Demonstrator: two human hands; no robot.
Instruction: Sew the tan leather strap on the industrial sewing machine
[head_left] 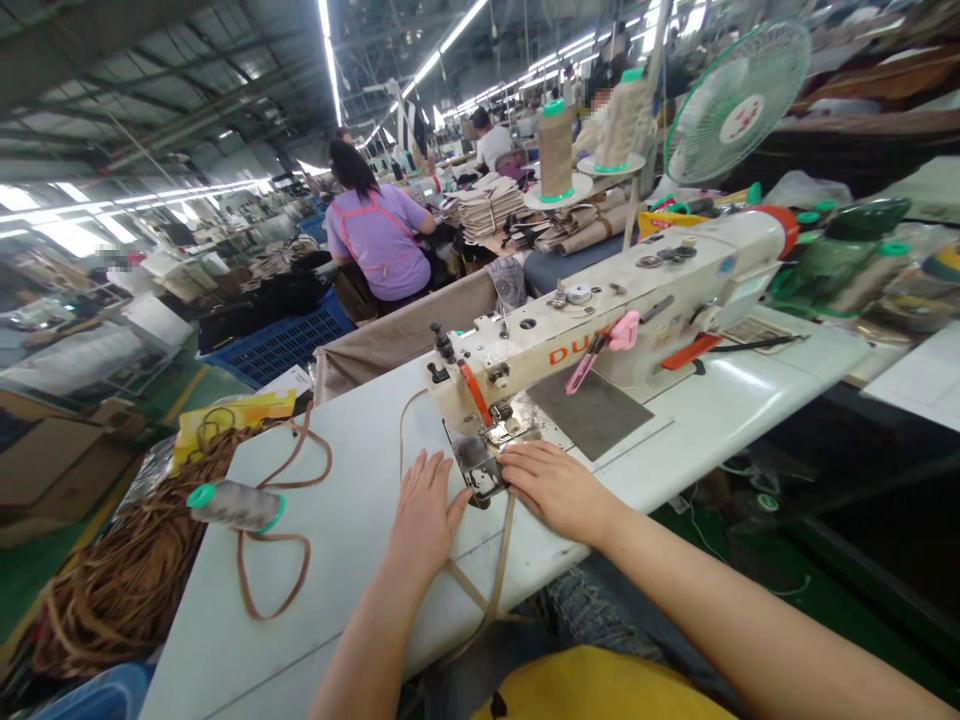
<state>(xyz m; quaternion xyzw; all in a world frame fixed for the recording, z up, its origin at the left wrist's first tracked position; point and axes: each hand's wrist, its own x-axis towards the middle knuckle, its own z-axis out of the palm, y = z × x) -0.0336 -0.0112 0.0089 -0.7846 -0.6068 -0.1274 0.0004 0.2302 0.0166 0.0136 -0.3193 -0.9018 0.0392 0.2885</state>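
My left hand [426, 512] lies flat on the white sewing table [352, 500], fingers spread, just left of the metal guide plate [476, 468] under the needle. Fingers together, my right hand [553, 485] rests on the other side of that plate, its fingertips touching a tan strap [504, 545]. The strap runs from the presser foot toward me and drops over the table's near edge. The cream sewing machine [600, 320] with orange lettering stands behind both hands. Neither hand grips anything.
A grey thread cone [236, 505] lies on the table at left among loops of brown cord [281, 545]. A heap of brown cord [127, 570] sits off the left edge. Pink clippers [604, 345] rest on the machine. A fan [731, 100] and thread cones [556, 150] stand behind; a person in purple [379, 235] sits ahead.
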